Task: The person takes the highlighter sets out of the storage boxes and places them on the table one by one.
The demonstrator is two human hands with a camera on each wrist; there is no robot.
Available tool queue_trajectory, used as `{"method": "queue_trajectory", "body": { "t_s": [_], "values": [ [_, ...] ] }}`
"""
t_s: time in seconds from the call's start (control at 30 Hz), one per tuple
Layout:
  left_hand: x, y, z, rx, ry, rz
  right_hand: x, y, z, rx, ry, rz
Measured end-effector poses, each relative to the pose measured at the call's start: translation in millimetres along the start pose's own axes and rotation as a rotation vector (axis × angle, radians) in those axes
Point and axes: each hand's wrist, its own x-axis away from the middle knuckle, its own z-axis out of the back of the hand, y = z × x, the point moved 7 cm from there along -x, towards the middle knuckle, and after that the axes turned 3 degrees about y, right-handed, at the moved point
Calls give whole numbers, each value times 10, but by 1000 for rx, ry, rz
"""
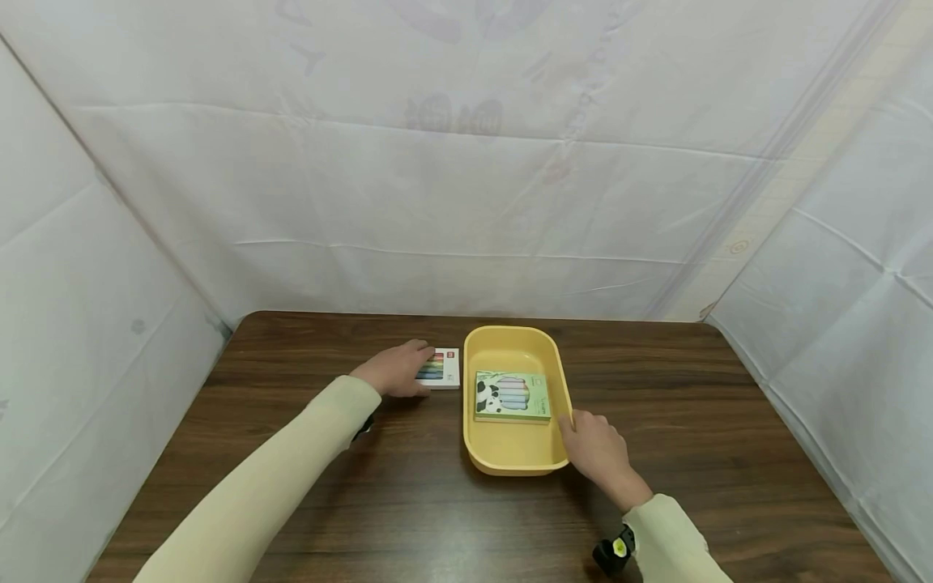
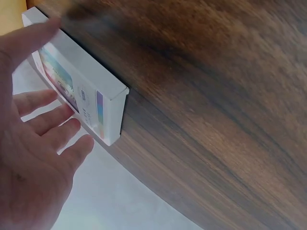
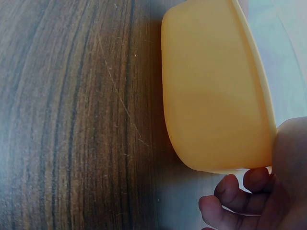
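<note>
Head view: left of the yellow tray (image 1: 510, 450), a white box (image 1: 449, 371) points lengthwise at it, partly under the loosely spread left hand (image 1: 396, 370); the right hand (image 1: 598, 445) grips the tray.

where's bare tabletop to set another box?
Wooden table: bare right of the yellow tray, beyond the right hand; also between left sleeve and tray, nearside. Crowded: tray's left side, where white box and left hand sit close.
</note>
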Motion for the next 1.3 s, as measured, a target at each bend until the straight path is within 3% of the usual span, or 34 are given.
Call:
{"method": "queue_trajectory", "body": {
  "t_s": [0.57, 1.3],
  "values": [
    [71, -69, 22, 30, 28, 14, -65, -49, -4, 21, -6, 14],
    [123, 215, 108, 39, 91, -104, -83, 54, 32, 11, -10, -1]
  ]
}}
